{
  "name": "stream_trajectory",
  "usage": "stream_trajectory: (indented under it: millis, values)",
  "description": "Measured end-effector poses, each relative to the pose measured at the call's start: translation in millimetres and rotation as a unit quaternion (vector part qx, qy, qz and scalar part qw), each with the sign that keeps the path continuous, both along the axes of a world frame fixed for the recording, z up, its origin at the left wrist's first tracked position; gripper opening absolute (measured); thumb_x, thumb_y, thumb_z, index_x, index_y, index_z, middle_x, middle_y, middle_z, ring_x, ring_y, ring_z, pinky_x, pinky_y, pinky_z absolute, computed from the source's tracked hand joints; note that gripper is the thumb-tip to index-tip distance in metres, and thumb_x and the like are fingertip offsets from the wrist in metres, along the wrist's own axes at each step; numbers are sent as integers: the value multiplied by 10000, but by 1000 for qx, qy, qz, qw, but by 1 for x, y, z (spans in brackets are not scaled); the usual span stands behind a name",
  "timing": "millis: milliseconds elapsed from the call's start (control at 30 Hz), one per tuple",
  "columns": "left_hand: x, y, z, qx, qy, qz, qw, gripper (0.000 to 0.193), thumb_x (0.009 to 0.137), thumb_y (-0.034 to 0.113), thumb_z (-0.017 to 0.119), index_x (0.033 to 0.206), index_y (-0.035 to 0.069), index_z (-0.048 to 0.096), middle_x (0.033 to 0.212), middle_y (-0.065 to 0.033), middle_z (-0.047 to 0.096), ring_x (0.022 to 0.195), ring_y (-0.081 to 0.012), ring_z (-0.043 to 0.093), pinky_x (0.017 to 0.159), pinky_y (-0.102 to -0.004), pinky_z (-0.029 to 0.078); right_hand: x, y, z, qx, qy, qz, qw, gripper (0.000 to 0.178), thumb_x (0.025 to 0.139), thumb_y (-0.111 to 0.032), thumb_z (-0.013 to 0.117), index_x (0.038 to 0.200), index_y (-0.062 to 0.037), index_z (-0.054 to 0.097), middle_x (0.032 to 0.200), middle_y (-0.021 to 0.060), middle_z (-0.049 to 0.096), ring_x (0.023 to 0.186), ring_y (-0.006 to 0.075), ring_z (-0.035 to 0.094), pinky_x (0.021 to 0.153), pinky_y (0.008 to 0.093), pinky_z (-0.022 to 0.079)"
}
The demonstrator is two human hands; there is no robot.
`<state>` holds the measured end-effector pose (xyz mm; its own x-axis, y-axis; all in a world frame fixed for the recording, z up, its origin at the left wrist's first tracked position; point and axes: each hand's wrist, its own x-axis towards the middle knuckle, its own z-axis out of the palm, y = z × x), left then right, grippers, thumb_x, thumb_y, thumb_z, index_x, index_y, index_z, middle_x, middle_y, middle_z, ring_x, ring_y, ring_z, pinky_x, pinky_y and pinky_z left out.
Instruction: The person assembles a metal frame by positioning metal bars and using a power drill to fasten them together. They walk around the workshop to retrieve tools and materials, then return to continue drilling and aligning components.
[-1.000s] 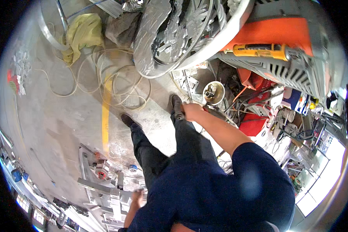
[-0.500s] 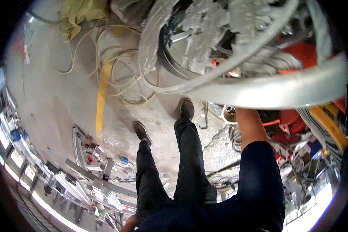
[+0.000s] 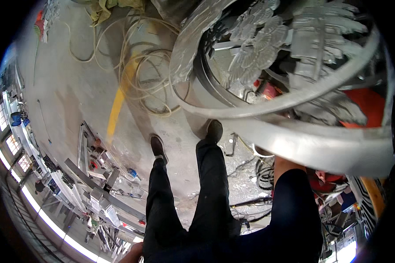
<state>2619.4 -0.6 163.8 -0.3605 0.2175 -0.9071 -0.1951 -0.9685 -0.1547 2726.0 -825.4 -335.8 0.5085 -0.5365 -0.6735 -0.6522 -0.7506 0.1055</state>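
Note:
A large round silver metal frame with a broad curved band fills the upper right. Inside it are leaf- and petal-shaped metal ornaments. My right forearm reaches up beneath the band, which covers my right hand, so its fingers and anything they hold are hidden. A bit of skin at the lower edge beside my hip belongs to my left hand or wrist; its fingers cannot be made out. Next to my right forearm, a white round rim shows partly under the band.
A pale hose lies in loose coils on the concrete floor, across a yellow line. Metal profiles and scraps are piled at the left. Black cables lie near my right leg. Red material shows behind the frame.
The metal frame sits lower in the picture and covers more of my right forearm. The container beside that arm is now mostly hidden. The view has shifted slightly.

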Motion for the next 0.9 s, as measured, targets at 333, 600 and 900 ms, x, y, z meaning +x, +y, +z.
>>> stream_trajectory:
  millis: [333,600,900]
  values:
    - [6,-56,-12,2,-68,14,998,492,856,483,556,1129,92,679,1153,-204,667,1103,-369,631,892,-476,506,-187,174,189,155,-46,15,987,646,862,-333,660,1364,11,445,1421,274,414,1275,437,442,1058,466,398]
    - [-64,-52,-44,-57,-171,92,979,482,859,473,550,1106,82,685,1134,-215,667,1097,-388,623,903,-482,490,-277,211,290,238,78,-64,966,501,818,-413,673,1126,-20,635,1064,249,663,1006,415,633,900,469,503]
    - [-220,-12,-120,-86,-335,219,912,516,903,478,514,859,12,733,977,-219,694,953,-394,656,883,-482,492,-222,196,332,164,-72,185,966,382,885,-336,641,1122,-36,639,1040,203,668,928,353,651,786,448,522]
